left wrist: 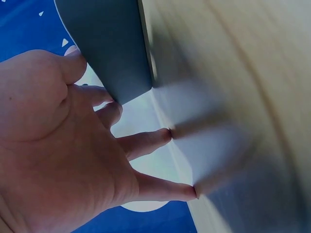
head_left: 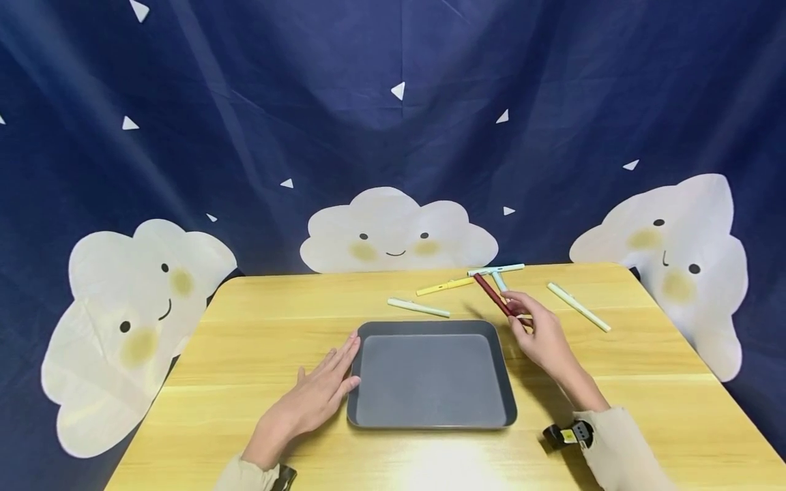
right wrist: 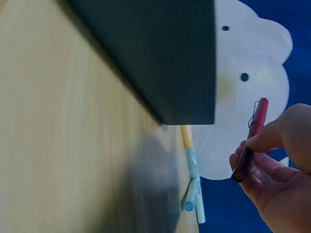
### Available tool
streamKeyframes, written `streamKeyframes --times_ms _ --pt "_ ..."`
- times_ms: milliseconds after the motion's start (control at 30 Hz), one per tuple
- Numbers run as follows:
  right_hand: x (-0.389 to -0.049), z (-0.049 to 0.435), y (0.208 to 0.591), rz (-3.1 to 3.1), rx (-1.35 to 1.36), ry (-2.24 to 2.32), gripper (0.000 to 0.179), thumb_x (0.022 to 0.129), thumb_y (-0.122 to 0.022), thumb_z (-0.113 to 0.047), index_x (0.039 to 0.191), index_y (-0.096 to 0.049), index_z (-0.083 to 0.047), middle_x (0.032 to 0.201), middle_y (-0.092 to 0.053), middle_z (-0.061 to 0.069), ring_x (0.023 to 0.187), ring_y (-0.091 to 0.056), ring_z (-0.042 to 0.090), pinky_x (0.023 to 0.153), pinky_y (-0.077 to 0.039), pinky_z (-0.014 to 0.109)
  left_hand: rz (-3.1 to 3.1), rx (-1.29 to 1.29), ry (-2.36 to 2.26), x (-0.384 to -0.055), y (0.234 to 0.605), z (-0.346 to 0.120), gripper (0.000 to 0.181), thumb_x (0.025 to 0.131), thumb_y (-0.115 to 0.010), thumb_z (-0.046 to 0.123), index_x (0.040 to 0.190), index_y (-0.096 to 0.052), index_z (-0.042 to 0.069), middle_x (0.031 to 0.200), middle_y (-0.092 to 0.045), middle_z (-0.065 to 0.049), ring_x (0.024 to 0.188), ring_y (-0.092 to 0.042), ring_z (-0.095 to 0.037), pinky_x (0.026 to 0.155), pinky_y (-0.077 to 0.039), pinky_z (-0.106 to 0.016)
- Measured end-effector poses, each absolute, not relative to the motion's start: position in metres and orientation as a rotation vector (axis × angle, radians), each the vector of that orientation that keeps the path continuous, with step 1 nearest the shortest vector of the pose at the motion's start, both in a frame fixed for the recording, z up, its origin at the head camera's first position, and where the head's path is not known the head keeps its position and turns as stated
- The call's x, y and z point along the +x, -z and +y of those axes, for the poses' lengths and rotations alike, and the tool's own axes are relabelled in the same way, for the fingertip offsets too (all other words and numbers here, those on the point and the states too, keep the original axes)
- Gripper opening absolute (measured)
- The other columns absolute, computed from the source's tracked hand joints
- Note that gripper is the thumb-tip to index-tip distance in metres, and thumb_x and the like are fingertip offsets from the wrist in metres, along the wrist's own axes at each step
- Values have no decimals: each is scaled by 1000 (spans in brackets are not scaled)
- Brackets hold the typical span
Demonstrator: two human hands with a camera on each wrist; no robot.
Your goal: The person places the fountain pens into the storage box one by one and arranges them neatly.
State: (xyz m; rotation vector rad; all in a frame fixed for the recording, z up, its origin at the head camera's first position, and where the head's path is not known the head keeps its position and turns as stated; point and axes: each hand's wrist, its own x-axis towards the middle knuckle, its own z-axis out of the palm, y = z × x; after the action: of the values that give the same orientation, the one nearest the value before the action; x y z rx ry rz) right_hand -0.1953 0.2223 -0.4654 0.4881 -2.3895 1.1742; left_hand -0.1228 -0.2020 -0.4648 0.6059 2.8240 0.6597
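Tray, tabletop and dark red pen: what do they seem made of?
Tray: perhaps coated metal, matte; thin walls and dull grey surface, though possibly plastic.
Tabletop: wood or wood-look laminate, somewhat glossy; grain streaks, bright glare.
Dark red pen: probably plastic, smooth; even colour, though painted metal could look alike.

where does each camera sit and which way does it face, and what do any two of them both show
Head: worn on the head, looking forward and down over the table, tray and backdrop; both hands and beige sleeves show.
Left wrist: worn on the left wrist, looking along the left hand at the tray's side and the tabletop; that hand alone shows.
Right wrist: worn on the right wrist, looking past the tray's side toward the backdrop; the right hand shows, pinching a red pen.
Shared: head and right wrist both show that pen.
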Motion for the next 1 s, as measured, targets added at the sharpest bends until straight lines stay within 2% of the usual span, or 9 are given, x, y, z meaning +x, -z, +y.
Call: streamKeyframes --times_ms 133,233,367,467,600,800,1000 --pt "-186 223 461 -2364 457 -1238 48 88 -58 19 131 -64 -1 105 -72 17 96 -68 30 82 -54 13 2820 601 -665 -122 465 -202 66 111 -41 40 167 -8 26 172 -4 8 152 -23 -41 100 -15 -88" --pt "-180 222 459 -2351 440 -1254 49 89 -57 19 131 -65 -4 109 -73 18 96 -69 30 80 -51 8 2821 603 -668 -122 466 -202 66 111 -41 41 167 -8 27 172 -4 8 152 -23 -40 101 -15 -88" --pt "-177 220 457 -2349 447 -1264 50 90 -57 19 132 -66 -7 110 -74 18 98 -69 25 79 -53 11 2827 604 -667 -123 467 -202 66 111 -41 41 167 -8 26 172 -5 8 152 -23 -40 101 -15 -88" --pt "-176 218 456 -2352 465 -1294 49 92 -57 18 133 -66 -8 110 -73 16 98 -69 18 78 -58 21 2825 600 -672 -123 467 -203 66 111 -41 41 167 -9 26 172 -5 8 152 -23 -40 101 -15 -88" --pt "-174 218 458 -2368 470 -1333 47 94 -55 16 133 -66 -7 112 -72 17 98 -69 19 76 -61 31 2824 607 -671 -123 467 -203 66 111 -41 41 167 -9 26 172 -5 8 152 -23 -40 100 -16 -88" --pt "-173 215 457 -2397 451 -1412 40 95 -55 14 128 -70 -4 118 -70 15 95 -70 28 76 -61 32 2824 612 -668 -123 467 -202 66 111 -41 41 167 -10 26 172 -5 8 152 -24 -41 100 -16 -88" --pt "-171 210 454 -2367 399 -1532 34 94 -60 11 123 -73 -3 113 -71 13 94 -69 22 76 -60 24 2828 606 -663 -123 467 -202 65 111 -41 41 167 -11 25 172 -5 8 152 -23 -41 100 -17 -88"
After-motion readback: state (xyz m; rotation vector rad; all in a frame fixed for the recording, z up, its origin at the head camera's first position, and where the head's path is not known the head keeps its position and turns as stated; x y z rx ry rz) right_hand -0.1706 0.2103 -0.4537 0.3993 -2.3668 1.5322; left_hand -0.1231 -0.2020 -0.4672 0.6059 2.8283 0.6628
